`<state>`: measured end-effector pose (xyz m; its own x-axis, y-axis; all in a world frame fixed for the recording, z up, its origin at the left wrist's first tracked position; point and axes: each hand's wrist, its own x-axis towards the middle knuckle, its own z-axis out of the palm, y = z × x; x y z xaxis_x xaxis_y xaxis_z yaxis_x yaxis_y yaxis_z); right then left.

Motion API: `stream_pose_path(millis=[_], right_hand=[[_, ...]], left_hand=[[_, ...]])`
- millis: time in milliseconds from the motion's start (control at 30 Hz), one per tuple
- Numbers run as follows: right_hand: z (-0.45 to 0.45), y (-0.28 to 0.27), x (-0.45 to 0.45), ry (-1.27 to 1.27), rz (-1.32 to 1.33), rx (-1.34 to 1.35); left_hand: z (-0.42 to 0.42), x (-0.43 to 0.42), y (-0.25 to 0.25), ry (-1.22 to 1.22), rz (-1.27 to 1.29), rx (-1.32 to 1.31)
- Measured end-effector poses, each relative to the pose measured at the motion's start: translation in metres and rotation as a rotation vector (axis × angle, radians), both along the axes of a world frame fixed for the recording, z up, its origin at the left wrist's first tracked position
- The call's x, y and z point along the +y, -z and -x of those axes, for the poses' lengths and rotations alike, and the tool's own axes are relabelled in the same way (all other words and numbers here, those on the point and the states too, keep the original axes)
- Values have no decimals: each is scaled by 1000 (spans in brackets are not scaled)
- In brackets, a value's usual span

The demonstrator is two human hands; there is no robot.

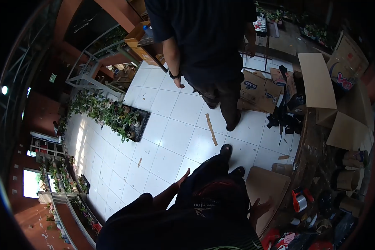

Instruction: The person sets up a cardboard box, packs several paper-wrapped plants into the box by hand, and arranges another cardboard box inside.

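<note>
Okay, going left to right: potted plants [106, 110] are sitting in a black tray [145, 125] on the far left of the white floor [171, 137]. Nearer in, the left hand [179, 183] is hanging by the leg, fingers loosely stretched out, holding nothing that I'm seeing. A thin cardboard strip [211, 129] is lying a bit farther off, and another person [200, 46] is standing beyond it, back turned.

Right hand [259, 209] is hanging with its fingers spread, gripping nothing visible. It's overlapping the flat cardboard [268, 181], the closest thing to it, which is resting on the near right beside the dark table [310, 154]; I can't tell if they're touching. I'm guessing that sheet is light and stiffish, prone to bending and not very slippery, so I'd be pinching opposite edges rather than one corner. Farther right, the red tape dispenser [300, 202] is sitting on the table, probably hard and heavier; I'd be grabbing its frame, away from any cutter.
</note>
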<state>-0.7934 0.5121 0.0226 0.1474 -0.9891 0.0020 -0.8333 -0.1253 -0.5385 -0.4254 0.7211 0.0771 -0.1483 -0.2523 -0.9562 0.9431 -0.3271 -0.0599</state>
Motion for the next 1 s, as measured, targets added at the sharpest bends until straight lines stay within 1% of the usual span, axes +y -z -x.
stream_pose_path(millis=[33,67,133,167,200,233,300,333,400,433,467,500,533,600,633,667,700,733,800,1000], right_hand=[[-6,-1,-7,-63,-8,-74],[-5,6,-10,-92,-4,-68],[-16,16,-21,-226,-101,-137],[-22,16,-25,-215,-256,-229],[-21,28,-29,-241,-249,-231],[-21,40,-30,-266,-332,-199],[-31,47,-38,-305,-470,-133],[-40,50,-41,-343,-475,-136],[-45,61,-47,-399,-657,-72],[-47,62,-53,-425,-657,-66],[-50,63,-60,-508,-699,-52],[-53,64,-69,-590,-741,-36],[-60,64,-78,-611,-737,-32],[-68,61,-92,-610,-739,-50],[-76,58,-98,-624,-737,-50],[-87,58,-102,-552,-859,-70],[-95,56,-106,-475,-982,-84],[-107,46,-104,-481,-982,-88],[-126,24,-93,-452,-1083,-1],[-113,36,-96,-466,-1209,6]], left_hand=[[1,0,-5,-52,-7,29],[10,9,7,-82,-1,34],[21,19,29,-160,59,44],[24,19,38,-196,91,44],[25,19,44,-231,123,41],[26,20,50,-273,153,36],[28,27,56,-370,206,14],[27,32,56,-415,228,0],[31,44,59,-496,270,-18],[34,45,58,-532,294,-24],[17,37,44,-465,308,-229],[10,29,29,-468,387,-327],[8,21,8,-466,465,-428],[31,29,5,-340,435,-438],[48,31,-5,-231,301,-478],[43,32,-4,-237,301,-490],[41,32,-2,-243,309,-452],[36,31,1,-247,317,-414],[26,33,11,-250,330,-333],[7,26,49,-279,382,-62]])
